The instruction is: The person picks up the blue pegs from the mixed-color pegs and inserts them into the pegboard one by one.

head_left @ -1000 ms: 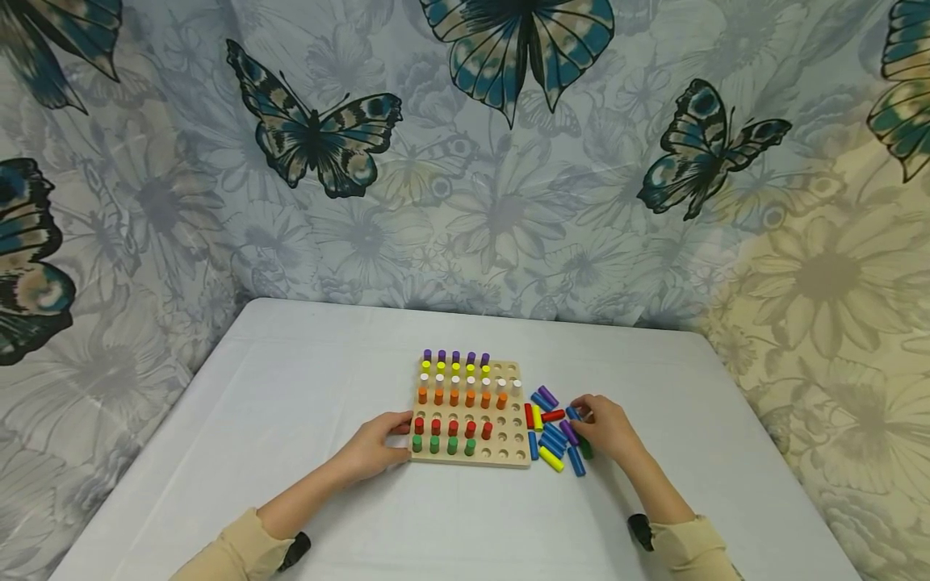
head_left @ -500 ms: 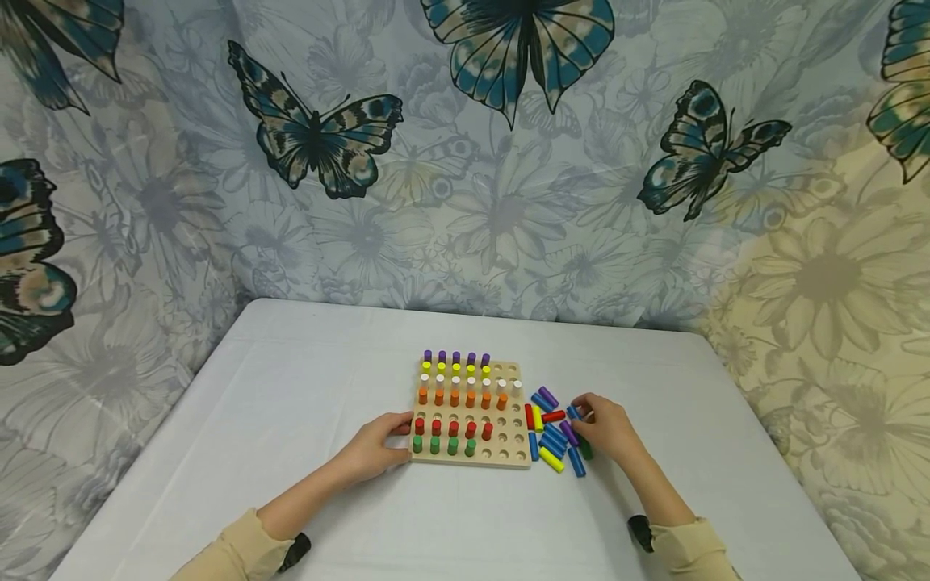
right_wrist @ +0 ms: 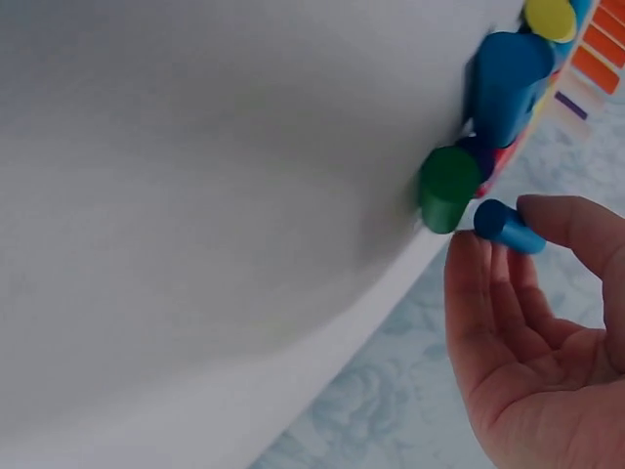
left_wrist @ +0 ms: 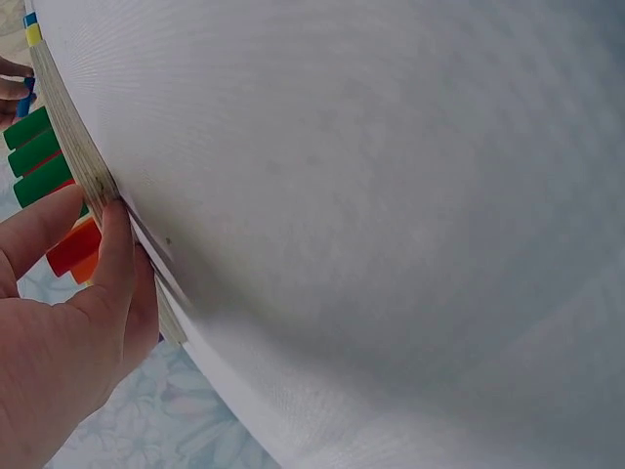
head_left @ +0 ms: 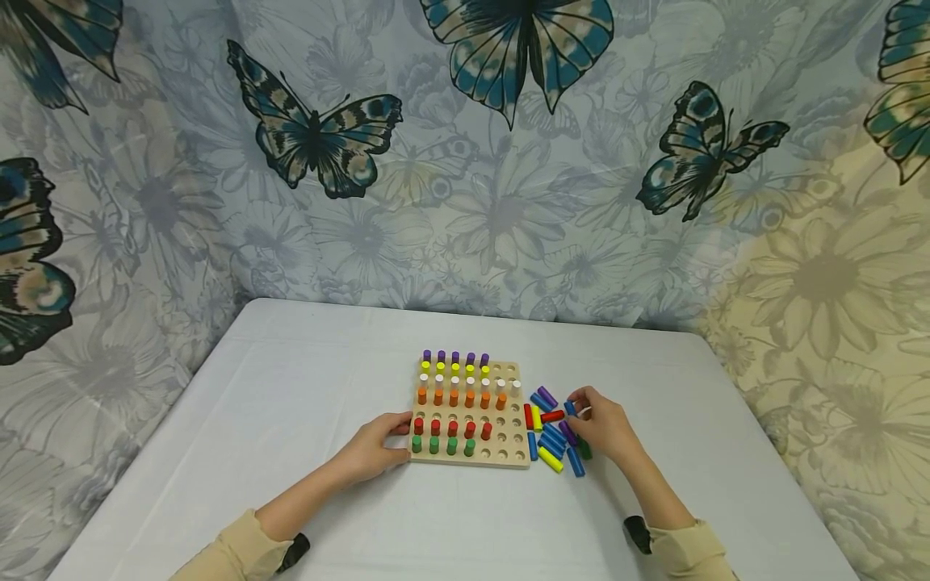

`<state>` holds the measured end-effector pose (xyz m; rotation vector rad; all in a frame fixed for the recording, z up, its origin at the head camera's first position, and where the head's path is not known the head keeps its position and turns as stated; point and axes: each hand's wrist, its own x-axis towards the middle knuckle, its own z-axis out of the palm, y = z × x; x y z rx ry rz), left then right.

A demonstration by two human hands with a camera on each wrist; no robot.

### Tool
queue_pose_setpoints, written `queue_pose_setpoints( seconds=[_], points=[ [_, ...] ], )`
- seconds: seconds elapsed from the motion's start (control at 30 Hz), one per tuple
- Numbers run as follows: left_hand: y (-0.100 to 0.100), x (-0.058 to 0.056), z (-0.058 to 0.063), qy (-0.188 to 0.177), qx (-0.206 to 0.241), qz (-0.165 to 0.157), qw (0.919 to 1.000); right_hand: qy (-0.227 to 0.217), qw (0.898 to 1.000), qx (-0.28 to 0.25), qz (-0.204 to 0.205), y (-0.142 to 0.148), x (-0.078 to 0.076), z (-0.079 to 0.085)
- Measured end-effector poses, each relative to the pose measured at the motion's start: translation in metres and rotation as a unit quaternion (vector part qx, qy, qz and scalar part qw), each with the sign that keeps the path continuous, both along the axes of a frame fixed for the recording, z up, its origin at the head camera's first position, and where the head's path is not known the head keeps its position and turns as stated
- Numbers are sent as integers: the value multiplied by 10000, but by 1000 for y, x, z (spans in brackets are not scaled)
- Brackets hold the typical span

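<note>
My left hand [head_left: 369, 452] grips the left edge of a wooden pegboard [head_left: 501, 462], thumb and fingers along its side in the left wrist view. Upright pegs fill much of the board in rows: purple, yellow, white [head_left: 454, 382], orange [head_left: 454, 399], red [head_left: 453, 428] and green. One row between orange and red shows bare holes. To the right of the board, my right hand [head_left: 609, 426] pinches a blue peg [right_wrist: 510, 228] between thumb and fingers, raised just over the loose pegs. A green peg [right_wrist: 449, 186] lies close to its fingertips.
Loose pegs in blue, red, yellow, purple and green are heaped against the board's right side, among them a yellow peg [head_left: 550, 460] at the front. A white cloth covers the table [head_left: 327, 355]. Behind it hangs a butterfly-patterned backdrop [head_left: 501, 210].
My right hand has shifted slightly up and left, drawing the blue peg up from the heap's right side. My left hand and the board stay in place.
</note>
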<state>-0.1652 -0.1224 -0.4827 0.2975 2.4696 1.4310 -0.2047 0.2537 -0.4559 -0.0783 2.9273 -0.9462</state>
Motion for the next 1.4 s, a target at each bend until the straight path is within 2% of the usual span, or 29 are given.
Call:
queue_pose_setpoints(
  seconds=[0.13,0.57,0.97,1.2,1.4],
  points=[
    [0,0,-1,10,-5,-13,10000,20,9997,-229,8,-5,0,2],
    [0,-1,-1,39,-25,-53,10000,403,9979,-477,152,-29,0,13],
    [1,-2,-1,50,-61,-77,9999,587,9935,-817,539,-58,-1,20],
    [0,-2,-1,59,-85,-70,9999,489,9897,-1145,709,-77,-2,19],
    [-1,-1,-1,80,-64,-85,9999,365,9881,-1346,644,-90,-4,13]
  ],
)
